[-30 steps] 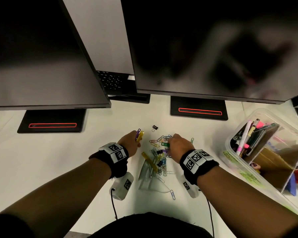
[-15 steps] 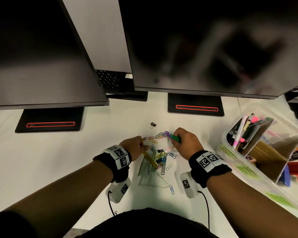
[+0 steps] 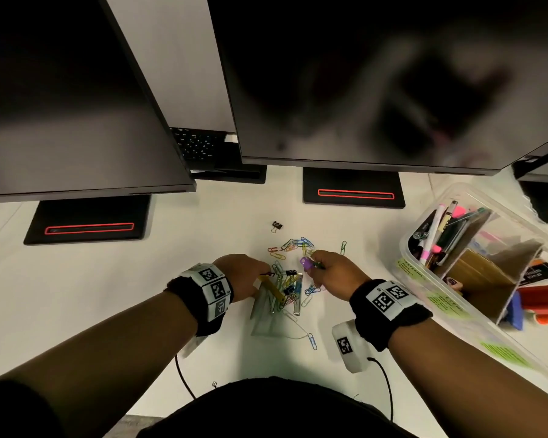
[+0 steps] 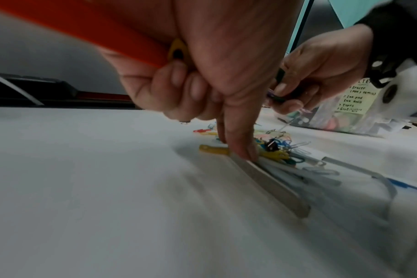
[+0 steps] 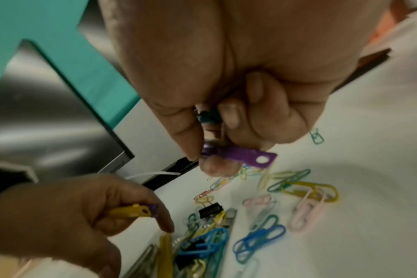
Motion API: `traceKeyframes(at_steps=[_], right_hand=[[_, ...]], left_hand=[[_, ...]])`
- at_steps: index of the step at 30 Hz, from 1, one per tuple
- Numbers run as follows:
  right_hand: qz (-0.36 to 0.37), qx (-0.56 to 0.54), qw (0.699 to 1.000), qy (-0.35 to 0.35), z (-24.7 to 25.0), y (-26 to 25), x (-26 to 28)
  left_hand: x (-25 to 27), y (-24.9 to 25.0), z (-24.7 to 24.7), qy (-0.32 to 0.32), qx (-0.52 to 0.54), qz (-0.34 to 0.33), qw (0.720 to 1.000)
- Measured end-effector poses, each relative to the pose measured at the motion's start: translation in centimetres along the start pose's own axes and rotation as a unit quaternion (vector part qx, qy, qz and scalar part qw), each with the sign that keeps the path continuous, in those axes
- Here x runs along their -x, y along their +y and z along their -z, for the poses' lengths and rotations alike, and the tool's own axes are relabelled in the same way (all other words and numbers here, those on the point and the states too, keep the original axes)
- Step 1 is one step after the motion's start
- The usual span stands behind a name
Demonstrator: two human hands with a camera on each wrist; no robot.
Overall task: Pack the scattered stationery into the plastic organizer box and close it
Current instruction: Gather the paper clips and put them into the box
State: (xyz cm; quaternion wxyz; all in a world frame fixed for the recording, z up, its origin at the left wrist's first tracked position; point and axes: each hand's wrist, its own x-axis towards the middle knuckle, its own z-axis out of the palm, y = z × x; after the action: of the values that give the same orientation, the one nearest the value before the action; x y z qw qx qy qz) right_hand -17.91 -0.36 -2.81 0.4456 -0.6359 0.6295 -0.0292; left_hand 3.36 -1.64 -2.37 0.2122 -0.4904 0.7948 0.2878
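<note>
White desk (image 3: 76, 295) — paper clips (image 3: 293, 245) between both hands; organizer box (image 3: 456, 314) right.

Head camera looks steeply down on the desk (image 3: 76, 295); left wrist camera skims low across it toward the organizer box (image 4: 345, 120); right wrist camera peers close past curled fingers (image 5: 231, 116). All three share the paper clips (image 3: 293, 245)
</note>
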Motion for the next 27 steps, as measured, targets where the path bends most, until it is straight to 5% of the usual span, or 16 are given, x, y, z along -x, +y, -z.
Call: traceKeyframes(at_steps=[6,15,22,27], right_hand=[[-0.026,0.183,0.983,-0.011,-1.3,-0.7,1.3],[-0.071,0.182,0.981,0.001,-4.8,-1.9,2.2],[-0.106,0.182,0.977,0.046,-3.8,-1.2,2.0],[-0.148,0.166,0.975,0.007,-2.2,-0.6,1.7]], left_hand=[[-0.1,0.0,-0.6,0.017,-0.013,-0.004,1.000],[0.0,0.5,-1.1,0.027,-0.013,-0.009,1.000],[-0.3,1.1,-2.0,0.056,-0.016,-0.013,0.998],[-0.4,1.3,-2.1,0.045,-0.012,-0.008,0.999]])
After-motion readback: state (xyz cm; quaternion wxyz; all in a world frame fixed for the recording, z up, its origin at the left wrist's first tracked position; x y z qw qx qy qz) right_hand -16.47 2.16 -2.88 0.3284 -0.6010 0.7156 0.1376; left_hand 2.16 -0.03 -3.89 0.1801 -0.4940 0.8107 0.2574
